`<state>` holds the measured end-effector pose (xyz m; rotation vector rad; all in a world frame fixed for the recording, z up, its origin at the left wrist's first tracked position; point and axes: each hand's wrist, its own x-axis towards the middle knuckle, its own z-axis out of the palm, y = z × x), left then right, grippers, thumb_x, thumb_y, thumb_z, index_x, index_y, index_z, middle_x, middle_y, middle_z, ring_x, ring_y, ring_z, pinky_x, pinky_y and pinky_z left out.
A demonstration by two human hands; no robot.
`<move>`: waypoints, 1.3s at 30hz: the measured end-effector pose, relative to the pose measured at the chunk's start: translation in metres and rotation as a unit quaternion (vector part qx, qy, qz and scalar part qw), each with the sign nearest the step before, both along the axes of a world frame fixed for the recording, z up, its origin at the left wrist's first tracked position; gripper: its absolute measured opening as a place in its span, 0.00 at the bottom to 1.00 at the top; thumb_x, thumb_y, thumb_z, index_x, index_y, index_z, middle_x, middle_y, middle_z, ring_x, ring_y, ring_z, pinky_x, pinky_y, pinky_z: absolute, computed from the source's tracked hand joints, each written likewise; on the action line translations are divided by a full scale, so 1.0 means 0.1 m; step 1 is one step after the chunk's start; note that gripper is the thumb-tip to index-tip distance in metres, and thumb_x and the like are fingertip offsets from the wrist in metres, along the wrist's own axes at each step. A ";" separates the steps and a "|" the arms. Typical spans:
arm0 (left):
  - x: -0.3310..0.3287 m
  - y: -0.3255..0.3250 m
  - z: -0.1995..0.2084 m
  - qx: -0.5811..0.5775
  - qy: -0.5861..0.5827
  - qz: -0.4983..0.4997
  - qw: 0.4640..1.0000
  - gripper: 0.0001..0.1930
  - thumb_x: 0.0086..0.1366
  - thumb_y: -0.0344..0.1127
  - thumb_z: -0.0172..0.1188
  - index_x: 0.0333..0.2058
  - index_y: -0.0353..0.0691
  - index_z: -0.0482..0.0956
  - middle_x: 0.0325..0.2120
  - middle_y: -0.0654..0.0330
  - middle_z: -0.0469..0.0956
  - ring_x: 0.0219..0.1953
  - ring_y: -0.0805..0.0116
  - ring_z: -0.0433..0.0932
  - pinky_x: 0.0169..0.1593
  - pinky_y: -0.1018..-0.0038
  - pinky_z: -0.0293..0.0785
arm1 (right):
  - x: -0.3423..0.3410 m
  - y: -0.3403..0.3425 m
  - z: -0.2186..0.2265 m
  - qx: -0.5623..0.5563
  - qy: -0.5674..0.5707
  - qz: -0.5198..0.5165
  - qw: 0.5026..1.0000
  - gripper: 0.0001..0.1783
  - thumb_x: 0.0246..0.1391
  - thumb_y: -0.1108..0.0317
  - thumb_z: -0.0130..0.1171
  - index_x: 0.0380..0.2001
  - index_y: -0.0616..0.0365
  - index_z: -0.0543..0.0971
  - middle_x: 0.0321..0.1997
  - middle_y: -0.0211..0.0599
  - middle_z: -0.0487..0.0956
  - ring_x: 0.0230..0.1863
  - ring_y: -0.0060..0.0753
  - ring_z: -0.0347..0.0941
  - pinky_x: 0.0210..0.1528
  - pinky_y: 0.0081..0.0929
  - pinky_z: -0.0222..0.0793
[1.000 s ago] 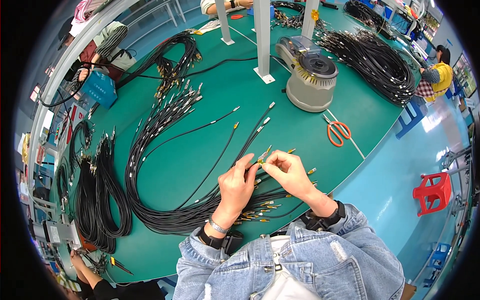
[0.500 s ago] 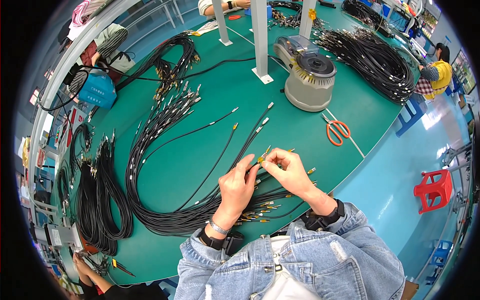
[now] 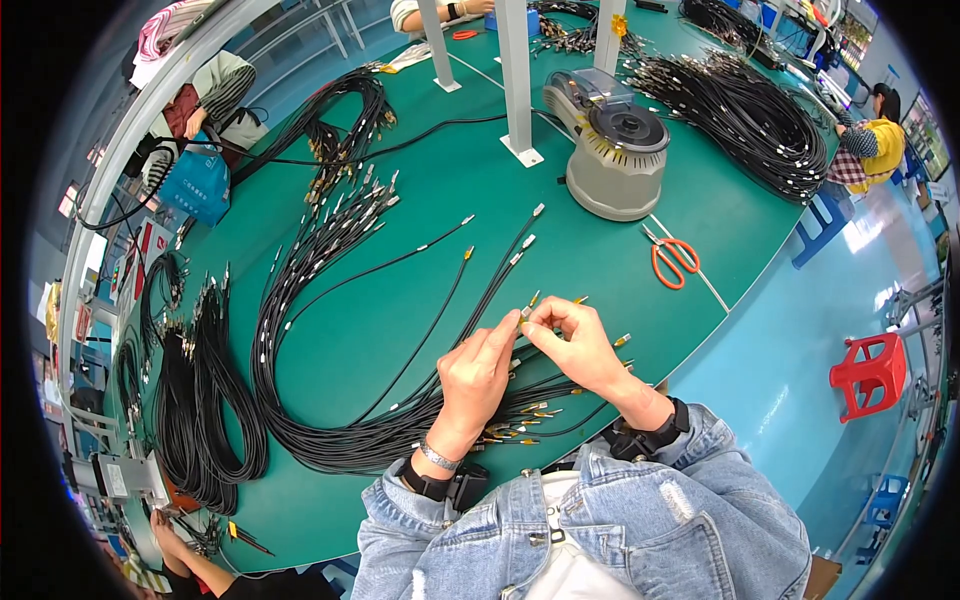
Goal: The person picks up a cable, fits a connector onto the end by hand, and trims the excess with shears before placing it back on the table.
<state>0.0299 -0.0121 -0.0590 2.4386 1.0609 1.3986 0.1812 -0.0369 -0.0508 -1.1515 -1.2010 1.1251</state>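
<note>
Close together over the green table, my left hand [image 3: 472,378] and my right hand [image 3: 578,345] pinch one black cable near its tip. The metal connector end [image 3: 532,299] sticks up between the fingertips. A small yellow piece sits there, mostly covered by my fingers; whether it is tape or a label is unclear. Below my hands runs a thick bundle of black cables [image 3: 325,445], curving in from the left. Several of its ends by my right wrist carry yellow pieces [image 3: 527,428]. Two cables with white-sleeved ends [image 3: 528,242] lie just beyond my left hand.
Orange-handled scissors [image 3: 676,264] lie right of a grey round tape dispenser [image 3: 615,178]. White posts [image 3: 516,90] rise from the table [image 3: 440,180]. More cable bundles lie at the left [image 3: 205,400] and far right [image 3: 740,130]. Another person's hands [image 3: 172,540] work at lower left. A red stool [image 3: 868,376] stands on the floor.
My left fingers have straightened and closed up against the cable tip, covering more of the yellow piece. My right hand has hardly moved. At far left, a person's hand now shows above the blue bag.
</note>
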 end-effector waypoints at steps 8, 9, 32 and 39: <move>0.02 -0.03 0.03 -0.016 -0.016 0.006 1.000 0.17 0.51 0.21 0.63 0.41 0.41 0.77 0.17 0.60 0.73 0.16 0.68 0.72 0.20 0.75 0.67 | 0.00 -0.05 0.03 -0.012 0.009 0.004 1.000 0.07 0.52 0.71 0.57 0.25 0.64 0.74 0.23 0.23 0.71 0.25 0.13 0.61 0.29 0.16 0.59; 0.02 -0.03 0.04 -0.026 -0.022 0.006 0.999 0.15 0.51 0.20 0.62 0.39 0.39 0.78 0.18 0.59 0.74 0.17 0.67 0.72 0.21 0.76 0.67 | 0.00 -0.05 0.03 -0.012 0.009 0.004 1.000 0.07 0.52 0.71 0.57 0.25 0.64 0.74 0.23 0.23 0.71 0.25 0.13 0.61 0.29 0.16 0.59; 0.04 -0.06 0.07 -0.052 -0.037 -0.003 0.998 0.13 0.52 0.20 0.62 0.38 0.38 0.78 0.19 0.59 0.75 0.16 0.75 0.70 0.19 0.80 0.65 | -0.02 -0.18 0.16 -0.116 0.215 0.039 0.969 0.06 0.54 0.70 0.55 0.31 0.63 0.75 0.26 0.23 0.72 0.26 0.12 0.60 0.27 0.14 0.55; 0.07 -0.09 0.12 -0.101 -0.077 -0.009 0.992 0.12 0.52 0.20 0.62 0.37 0.37 0.78 0.22 0.59 0.77 0.17 0.76 0.71 0.20 0.81 0.66 | -0.02 -0.20 0.10 -0.107 0.181 0.018 0.978 0.06 0.54 0.70 0.56 0.31 0.63 0.75 0.27 0.23 0.73 0.26 0.11 0.61 0.28 0.13 0.57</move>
